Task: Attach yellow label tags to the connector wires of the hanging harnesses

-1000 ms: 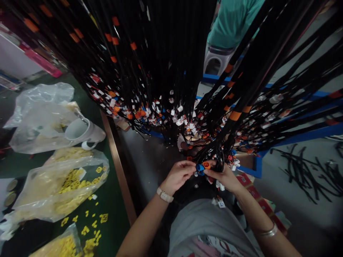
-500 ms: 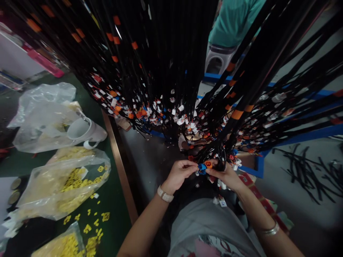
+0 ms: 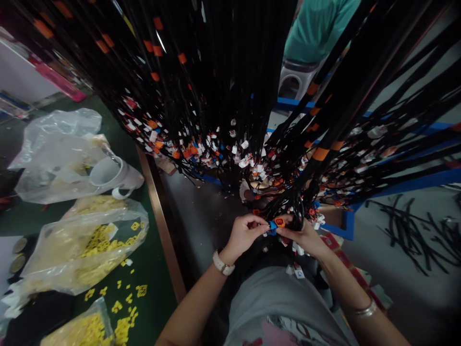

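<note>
Close in front of my body, both hands meet at a small blue connector (image 3: 272, 228). My left hand (image 3: 246, 236) pinches its left side between thumb and fingertips. My right hand (image 3: 303, 237) is closed on its other side, with the thumb against the blue housing. An orange connector (image 3: 280, 222) sits right beside the blue one, at my right fingertips. Black cables run from my right hand up into a thick hanging bundle (image 3: 317, 158) with orange tape bands. Whether a small part lies between my left fingertips is hidden.
Black wire harnesses (image 3: 223, 72) with white, orange and blue ends hang ahead. At left, a green table (image 3: 154, 288) bears bags of yellow clips (image 3: 108, 240) and a white mug (image 3: 117, 175). A blue frame (image 3: 347, 226) stands at right; a person in a teal shirt (image 3: 317, 29) is beyond.
My left hand has shifted slightly right, its fingertips now covering more of the blue connector. The right hand keeps its grip almost unmoved.
</note>
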Action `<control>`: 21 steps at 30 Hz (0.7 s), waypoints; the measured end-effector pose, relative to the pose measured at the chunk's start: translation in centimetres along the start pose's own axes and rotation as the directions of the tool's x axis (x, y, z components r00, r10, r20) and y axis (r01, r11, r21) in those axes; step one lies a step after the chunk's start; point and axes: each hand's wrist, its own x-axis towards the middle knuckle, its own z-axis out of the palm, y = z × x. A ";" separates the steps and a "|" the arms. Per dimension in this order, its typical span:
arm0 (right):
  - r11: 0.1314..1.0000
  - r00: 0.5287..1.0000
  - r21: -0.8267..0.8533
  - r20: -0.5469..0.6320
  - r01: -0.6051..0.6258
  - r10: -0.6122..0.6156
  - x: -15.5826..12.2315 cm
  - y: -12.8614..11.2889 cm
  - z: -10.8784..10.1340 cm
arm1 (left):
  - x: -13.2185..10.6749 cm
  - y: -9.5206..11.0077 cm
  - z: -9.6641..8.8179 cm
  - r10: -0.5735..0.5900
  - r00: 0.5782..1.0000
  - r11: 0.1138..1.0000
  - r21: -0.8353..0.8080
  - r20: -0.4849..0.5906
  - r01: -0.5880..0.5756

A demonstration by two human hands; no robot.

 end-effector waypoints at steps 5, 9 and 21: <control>1.000 1.000 -0.023 -0.017 0.012 -0.012 0.0 0.0 -0.1 | -0.1 0.4 0.0 0.063 0.998 0.996 0.056 -0.006 -0.062; 0.999 1.000 -0.041 -0.020 0.006 -0.006 0.0 0.1 -0.1 | -0.3 0.6 -0.1 0.091 0.996 0.994 0.067 -0.008 -0.091; 0.997 0.997 -0.064 0.068 0.052 -0.047 -0.1 -0.6 -0.1 | -0.1 0.1 -0.4 -0.180 0.961 0.939 -0.255 0.210 0.231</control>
